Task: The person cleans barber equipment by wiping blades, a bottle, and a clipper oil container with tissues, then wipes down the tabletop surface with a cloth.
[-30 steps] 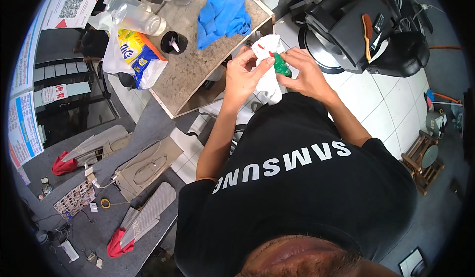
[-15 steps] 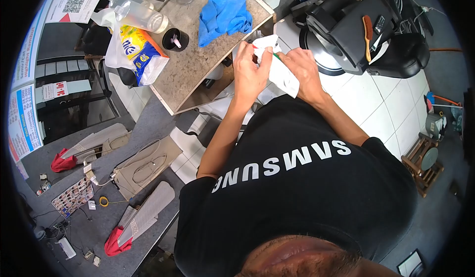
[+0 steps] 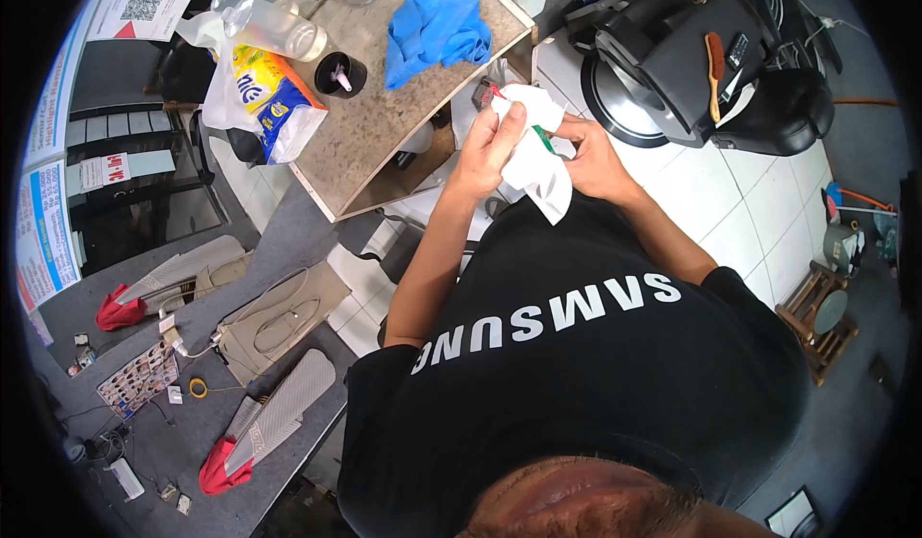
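Observation:
A crumpled white tissue point(image 3: 538, 175) hangs between my two hands in front of my black shirt. My left hand point(image 3: 485, 154) is closed on it, with the thumb pressed over its upper part. A small green object point(image 3: 543, 138) shows among the tissue's folds, and a red bit point(image 3: 497, 92) sticks out near my left fingertips. What kind of thing they belong to, I cannot make out. My right hand point(image 3: 597, 161) has its fingers curled at the green part, touching the tissue.
Ahead stands a counter point(image 3: 355, 144) bearing a blue cloth point(image 3: 437, 34), a black cup point(image 3: 341, 75), clear bottles point(image 3: 274, 24) and a tissue pack point(image 3: 274, 101). A black salon chair point(image 3: 672, 67) is at right. Cables and red-tipped grey pieces point(image 3: 279, 423) lie on the lower-left surface.
The tissue has shifted and opened out, its lower end hanging closer to my shirt. My right hand has moved down and slightly right, and more of the green part shows.

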Action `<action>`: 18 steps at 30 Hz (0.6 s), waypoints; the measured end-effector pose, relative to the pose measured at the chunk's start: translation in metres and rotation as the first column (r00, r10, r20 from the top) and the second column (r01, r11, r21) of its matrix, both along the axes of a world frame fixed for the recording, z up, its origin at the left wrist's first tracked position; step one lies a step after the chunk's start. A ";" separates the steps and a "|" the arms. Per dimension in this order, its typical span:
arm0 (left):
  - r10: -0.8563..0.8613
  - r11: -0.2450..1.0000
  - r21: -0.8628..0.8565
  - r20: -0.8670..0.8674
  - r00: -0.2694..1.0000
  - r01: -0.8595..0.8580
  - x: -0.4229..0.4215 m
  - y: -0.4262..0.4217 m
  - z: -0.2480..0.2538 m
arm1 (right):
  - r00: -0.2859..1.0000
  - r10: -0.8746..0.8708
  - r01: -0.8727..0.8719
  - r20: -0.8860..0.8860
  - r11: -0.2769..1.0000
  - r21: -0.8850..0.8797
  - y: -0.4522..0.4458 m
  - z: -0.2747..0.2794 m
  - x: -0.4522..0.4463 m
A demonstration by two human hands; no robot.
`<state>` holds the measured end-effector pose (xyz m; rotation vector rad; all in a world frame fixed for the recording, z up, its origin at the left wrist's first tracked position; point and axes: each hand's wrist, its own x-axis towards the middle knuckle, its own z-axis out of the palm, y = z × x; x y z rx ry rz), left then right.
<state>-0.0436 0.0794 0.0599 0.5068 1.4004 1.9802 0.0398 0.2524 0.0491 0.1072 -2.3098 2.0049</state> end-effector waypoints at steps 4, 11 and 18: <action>0.073 0.995 0.071 -0.033 0.997 -0.071 0.004 0.004 0.004 | 0.978 0.151 -0.110 0.142 0.960 -0.258 0.005 -0.007 -0.001; 0.116 0.976 0.181 0.049 0.992 -0.123 0.005 0.010 0.015 | 0.941 0.280 -0.068 0.191 0.709 -0.702 -0.005 -0.006 0.001; 0.064 0.984 0.166 0.006 0.998 -0.064 -0.011 0.004 0.020 | 0.874 0.430 -0.136 0.225 0.663 -0.737 0.004 -0.010 0.000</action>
